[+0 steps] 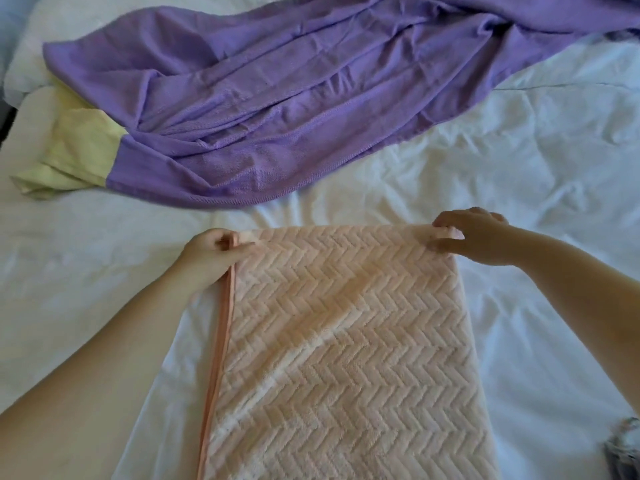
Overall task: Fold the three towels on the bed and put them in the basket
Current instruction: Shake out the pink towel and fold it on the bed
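A pink towel [339, 341] with a zigzag weave lies flat on the white bed, doubled over, running from the middle down to the bottom edge of the view. My left hand [211, 254] pinches its far left corner, where the darker pink hem meets. My right hand [474, 237] pinches its far right corner. Beyond it a large purple towel [277, 105] sprawls crumpled across the bed. A pale yellow towel [72, 157] pokes out from under the purple one at the left. The basket is not in view.
The white bed sheet [519, 161] is wrinkled around the towels. A white pillow [24, 64] sits at the far left. A bit of grey patterned cloth [623, 445] shows at the lower right edge.
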A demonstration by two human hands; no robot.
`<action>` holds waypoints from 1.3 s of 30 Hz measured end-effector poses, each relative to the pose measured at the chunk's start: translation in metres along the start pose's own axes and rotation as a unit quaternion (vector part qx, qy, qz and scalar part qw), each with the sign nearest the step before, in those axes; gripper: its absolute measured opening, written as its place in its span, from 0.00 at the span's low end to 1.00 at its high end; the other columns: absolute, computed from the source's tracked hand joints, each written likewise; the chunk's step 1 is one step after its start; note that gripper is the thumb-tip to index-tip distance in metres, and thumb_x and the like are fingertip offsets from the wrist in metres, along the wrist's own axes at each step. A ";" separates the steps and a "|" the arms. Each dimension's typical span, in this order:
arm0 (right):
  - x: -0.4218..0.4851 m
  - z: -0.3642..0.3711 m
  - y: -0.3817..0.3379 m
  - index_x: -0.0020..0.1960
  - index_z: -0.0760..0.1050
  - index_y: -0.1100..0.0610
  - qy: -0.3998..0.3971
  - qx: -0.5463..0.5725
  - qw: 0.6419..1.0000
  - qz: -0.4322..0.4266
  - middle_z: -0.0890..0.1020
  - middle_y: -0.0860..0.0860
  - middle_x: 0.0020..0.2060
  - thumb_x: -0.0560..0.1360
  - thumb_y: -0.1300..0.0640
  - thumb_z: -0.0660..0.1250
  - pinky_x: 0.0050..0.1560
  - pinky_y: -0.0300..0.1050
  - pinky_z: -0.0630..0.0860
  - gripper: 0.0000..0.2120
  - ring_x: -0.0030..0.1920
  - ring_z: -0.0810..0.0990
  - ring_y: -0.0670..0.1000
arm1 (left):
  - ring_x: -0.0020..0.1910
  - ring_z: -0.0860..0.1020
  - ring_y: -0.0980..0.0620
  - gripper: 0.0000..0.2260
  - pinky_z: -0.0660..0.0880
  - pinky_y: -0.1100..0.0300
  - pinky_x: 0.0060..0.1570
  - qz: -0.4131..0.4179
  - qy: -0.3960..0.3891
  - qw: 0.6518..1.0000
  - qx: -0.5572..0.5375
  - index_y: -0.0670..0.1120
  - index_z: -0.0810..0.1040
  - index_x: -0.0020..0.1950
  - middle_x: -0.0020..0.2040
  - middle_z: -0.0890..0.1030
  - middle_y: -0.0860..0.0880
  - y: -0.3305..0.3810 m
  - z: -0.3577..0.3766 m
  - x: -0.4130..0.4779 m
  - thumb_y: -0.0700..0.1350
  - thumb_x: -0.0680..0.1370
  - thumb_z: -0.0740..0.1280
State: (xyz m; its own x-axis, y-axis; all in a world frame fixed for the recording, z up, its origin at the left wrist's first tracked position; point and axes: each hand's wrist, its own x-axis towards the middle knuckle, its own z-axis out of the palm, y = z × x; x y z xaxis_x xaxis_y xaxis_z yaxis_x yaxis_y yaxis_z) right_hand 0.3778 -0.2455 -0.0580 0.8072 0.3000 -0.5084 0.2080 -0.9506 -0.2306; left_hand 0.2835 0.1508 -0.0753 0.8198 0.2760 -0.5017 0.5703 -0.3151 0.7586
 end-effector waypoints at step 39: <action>-0.120 0.171 -0.105 0.76 0.35 0.44 0.158 0.011 0.987 0.037 0.40 0.41 0.76 0.80 0.41 0.36 0.73 0.45 0.31 0.26 0.74 0.31 0.42 | 0.75 0.60 0.49 0.26 0.55 0.47 0.73 0.229 0.047 0.810 0.538 0.50 0.62 0.76 0.76 0.59 0.52 -0.089 0.092 -0.137 0.57 0.80 0.46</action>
State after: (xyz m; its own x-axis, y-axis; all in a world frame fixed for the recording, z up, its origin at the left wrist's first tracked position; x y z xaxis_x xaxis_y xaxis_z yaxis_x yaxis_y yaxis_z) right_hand 0.1650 -0.1681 -0.1151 0.9526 0.1858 -0.2410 0.1321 -0.9659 -0.2225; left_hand 0.1256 0.0578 -0.1120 0.9795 -0.0416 -0.1971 -0.0365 -0.9989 0.0293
